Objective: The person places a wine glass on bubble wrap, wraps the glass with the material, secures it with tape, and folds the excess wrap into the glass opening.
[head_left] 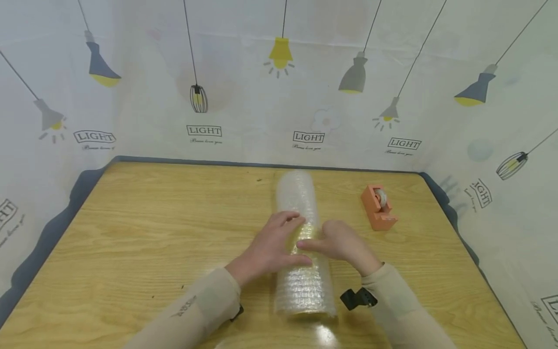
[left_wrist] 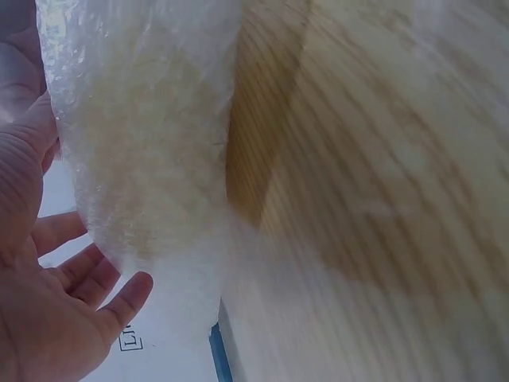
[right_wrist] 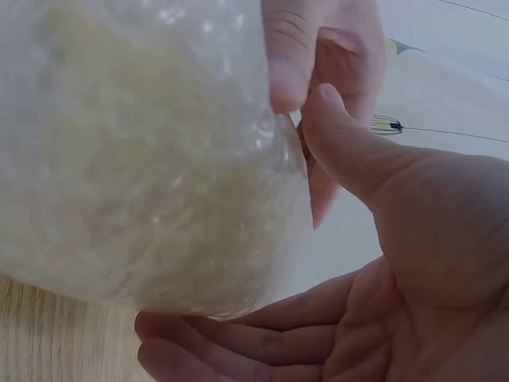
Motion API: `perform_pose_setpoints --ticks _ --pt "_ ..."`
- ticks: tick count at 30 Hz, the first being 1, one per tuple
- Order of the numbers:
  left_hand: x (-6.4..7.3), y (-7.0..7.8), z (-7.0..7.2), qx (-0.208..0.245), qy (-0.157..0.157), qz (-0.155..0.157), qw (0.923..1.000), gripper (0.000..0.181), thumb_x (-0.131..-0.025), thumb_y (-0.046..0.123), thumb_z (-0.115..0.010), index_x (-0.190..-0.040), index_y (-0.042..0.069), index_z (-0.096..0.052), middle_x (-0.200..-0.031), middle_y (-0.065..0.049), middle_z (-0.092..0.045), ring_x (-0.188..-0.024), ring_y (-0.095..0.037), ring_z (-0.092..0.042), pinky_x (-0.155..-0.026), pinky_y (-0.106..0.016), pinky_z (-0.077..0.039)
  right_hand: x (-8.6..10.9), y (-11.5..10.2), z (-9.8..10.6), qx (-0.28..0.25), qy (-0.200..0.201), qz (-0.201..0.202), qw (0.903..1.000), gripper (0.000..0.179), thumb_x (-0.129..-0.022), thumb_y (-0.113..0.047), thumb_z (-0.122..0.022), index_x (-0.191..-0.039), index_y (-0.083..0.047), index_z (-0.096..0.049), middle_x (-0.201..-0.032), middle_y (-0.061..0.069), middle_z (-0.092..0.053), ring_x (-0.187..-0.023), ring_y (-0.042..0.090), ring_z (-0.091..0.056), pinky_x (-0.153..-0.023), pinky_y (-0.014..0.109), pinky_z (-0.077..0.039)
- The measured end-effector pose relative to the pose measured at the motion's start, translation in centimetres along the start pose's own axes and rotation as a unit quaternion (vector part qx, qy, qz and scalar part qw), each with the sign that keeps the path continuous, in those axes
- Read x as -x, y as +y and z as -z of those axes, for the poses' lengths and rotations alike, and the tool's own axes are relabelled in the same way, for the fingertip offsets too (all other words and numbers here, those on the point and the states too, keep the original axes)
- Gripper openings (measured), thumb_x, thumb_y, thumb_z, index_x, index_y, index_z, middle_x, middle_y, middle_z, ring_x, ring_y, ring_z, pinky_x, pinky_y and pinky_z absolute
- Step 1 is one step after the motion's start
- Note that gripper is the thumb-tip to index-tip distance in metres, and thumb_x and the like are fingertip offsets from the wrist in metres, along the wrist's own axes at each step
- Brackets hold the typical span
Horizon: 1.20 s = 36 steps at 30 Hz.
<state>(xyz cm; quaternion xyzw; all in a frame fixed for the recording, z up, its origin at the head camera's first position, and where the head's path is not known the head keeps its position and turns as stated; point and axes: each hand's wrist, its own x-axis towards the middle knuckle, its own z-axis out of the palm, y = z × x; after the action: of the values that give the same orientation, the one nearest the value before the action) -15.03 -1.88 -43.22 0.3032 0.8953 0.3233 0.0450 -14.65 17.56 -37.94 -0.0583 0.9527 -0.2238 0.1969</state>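
Observation:
A roll of clear bubble wrap [head_left: 298, 291] lies lengthwise on the wooden table, with something yellowish showing through its layers. My left hand [head_left: 272, 245] rests over its left side; in the left wrist view the fingers [left_wrist: 131, 294] are spread loosely along the wrap and the thumb touches it. From the right, my right hand [head_left: 344, 245] holds the roll, thumb across the top. The right wrist view shows the right fingers [right_wrist: 262, 346] bent along the wrap's side, while the right thumb [right_wrist: 334, 111] comes close to the left thumb [right_wrist: 288, 76].
An orange tape dispenser [head_left: 378, 208] with a tape roll stands on the table at the right. Behind the table [head_left: 174, 208] hangs a pale cloth [head_left: 244, 97] printed with lamps. A black strap [head_left: 358, 298] hangs by the right wrist.

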Motion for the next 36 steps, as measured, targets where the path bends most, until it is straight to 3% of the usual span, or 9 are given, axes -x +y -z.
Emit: perform_pose_setpoints --ticks 7,17,27,36 --pt "-0.6 0.5 -0.6 -0.026 0.007 -0.008 0.9996 0.101 -0.077 0.059 -0.084 -0.156 0.012 -0.044 -0.16 -0.008 -0.041 -0.148 -0.027 -0.037 -0.121 -0.047 -0.036 -0.3 -0.2 -0.3 0.024 -0.016 -0.012 0.9995 0.059 -0.087 -0.061 -0.074 -0.06 -0.017 -0.046 -0.057 -0.006 -0.039 -0.051 0.009 -0.036 -0.048 0.022 -0.034" --pt "-0.7 0.7 -0.7 -0.015 0.011 -0.021 0.9996 0.099 -0.079 0.056 -0.085 -0.156 0.01 -0.044 -0.16 -0.008 -0.041 -0.147 -0.026 -0.037 -0.121 -0.045 -0.036 -0.5 0.3 -0.2 -0.001 -0.025 -0.021 0.9995 0.061 -0.087 -0.061 -0.073 -0.056 -0.018 -0.042 -0.054 -0.007 -0.038 -0.048 0.008 -0.035 -0.046 0.022 -0.031" --pt "0.1 -0.1 0.2 0.013 -0.017 0.023 0.9995 0.103 -0.08 0.054 -0.085 -0.161 0.012 -0.036 -0.169 -0.002 -0.028 -0.153 -0.024 -0.031 -0.122 -0.044 -0.035 -0.5 1.2 -0.3 -0.023 -0.005 -0.028 0.9993 0.06 -0.082 -0.067 -0.075 -0.062 -0.014 -0.053 -0.06 0.0 -0.055 -0.052 0.012 -0.048 -0.047 0.024 -0.038" --pt "1.4 -1.7 0.8 0.068 -0.022 0.039 0.9967 0.108 -0.077 0.051 -0.087 -0.162 0.012 -0.034 -0.169 -0.003 -0.028 -0.152 -0.028 -0.033 -0.122 -0.049 -0.032 -0.5 2.0 -0.3 -0.07 -0.002 -0.032 0.997 0.059 -0.084 -0.062 -0.076 -0.058 -0.015 -0.051 -0.057 0.0 -0.055 -0.055 0.014 -0.054 -0.05 0.026 -0.043"
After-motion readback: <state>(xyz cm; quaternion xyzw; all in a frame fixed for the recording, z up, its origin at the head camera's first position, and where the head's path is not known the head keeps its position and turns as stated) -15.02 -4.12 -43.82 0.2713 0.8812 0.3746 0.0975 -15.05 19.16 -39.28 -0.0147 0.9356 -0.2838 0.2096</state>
